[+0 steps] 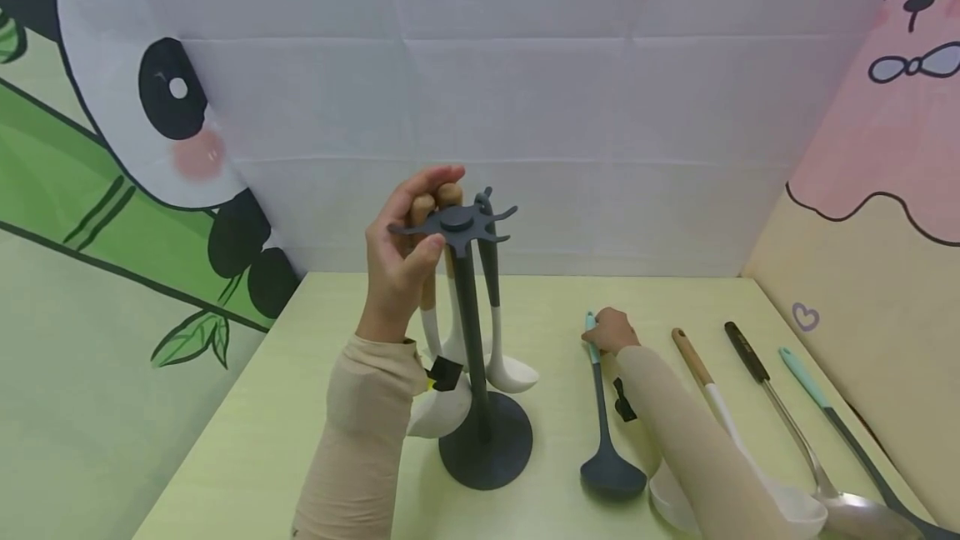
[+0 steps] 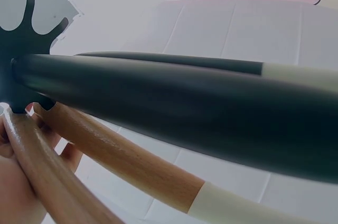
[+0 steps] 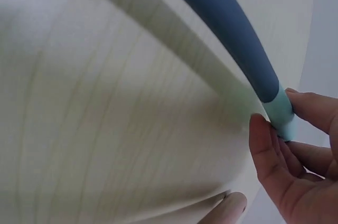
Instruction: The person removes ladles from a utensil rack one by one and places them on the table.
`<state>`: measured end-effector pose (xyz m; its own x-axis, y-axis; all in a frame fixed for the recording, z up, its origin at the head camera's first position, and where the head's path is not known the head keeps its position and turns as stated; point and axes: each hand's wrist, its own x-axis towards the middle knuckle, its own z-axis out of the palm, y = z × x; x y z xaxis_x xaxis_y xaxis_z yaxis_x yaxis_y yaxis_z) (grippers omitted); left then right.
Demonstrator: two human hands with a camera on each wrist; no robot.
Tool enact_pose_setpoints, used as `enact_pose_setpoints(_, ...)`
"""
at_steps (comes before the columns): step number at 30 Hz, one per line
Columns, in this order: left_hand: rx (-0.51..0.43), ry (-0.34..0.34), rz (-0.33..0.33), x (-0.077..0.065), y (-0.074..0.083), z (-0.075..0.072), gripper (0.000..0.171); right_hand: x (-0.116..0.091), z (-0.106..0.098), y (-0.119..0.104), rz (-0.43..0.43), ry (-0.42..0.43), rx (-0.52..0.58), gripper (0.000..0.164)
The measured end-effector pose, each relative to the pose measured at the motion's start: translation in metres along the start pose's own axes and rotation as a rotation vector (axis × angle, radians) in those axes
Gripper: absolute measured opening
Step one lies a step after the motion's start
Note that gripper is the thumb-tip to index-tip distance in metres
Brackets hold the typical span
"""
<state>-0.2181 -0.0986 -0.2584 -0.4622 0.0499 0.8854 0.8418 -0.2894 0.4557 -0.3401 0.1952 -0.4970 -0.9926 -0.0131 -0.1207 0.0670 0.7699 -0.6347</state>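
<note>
Right hand holds the mint-green handle end of a dark ladle, pinched between thumb and fingers. In the right wrist view the handle stands clear of the counter with its shadow beside it; whether the ladle's head touches the surface, I cannot tell. It is to the right of a dark utensil rack, well apart from its round base.

Left hand grips the top of the rack, thumb against the front of the hooked crown, fingers behind the wooden handles hanging there. Two wooden-handled utensils hang on that side of the post, and a white ladle with a dark handle hangs on the other.

Farther right on the counter lie a white utensil with a wooden handle, partly behind the right sleeve, a metal spoon with a black handle, and a dark utensil with a mint handle near the counter's edge.
</note>
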Motion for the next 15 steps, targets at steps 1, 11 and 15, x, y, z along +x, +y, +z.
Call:
enact_pose_setpoints(1, -0.004, -0.001, 0.001, 0.0, 0.0003, 0.0001, 0.07, 0.0009, 0.0012, 0.0012, 0.0, -0.007, -0.01, 0.029)
enact_pose_setpoints(11, 0.017, -0.004, 0.007, 0.0004, -0.0002, -0.0002, 0.073, -0.0013, 0.0047, 0.005, -0.028, -0.035, -0.129, 0.028)
enact_pose_setpoints(15, 0.023, -0.001, 0.006, 0.0001, 0.0004, 0.0002, 0.073, -0.0019, 0.0057, 0.0055, -0.019, -0.035, -0.143, 0.024)
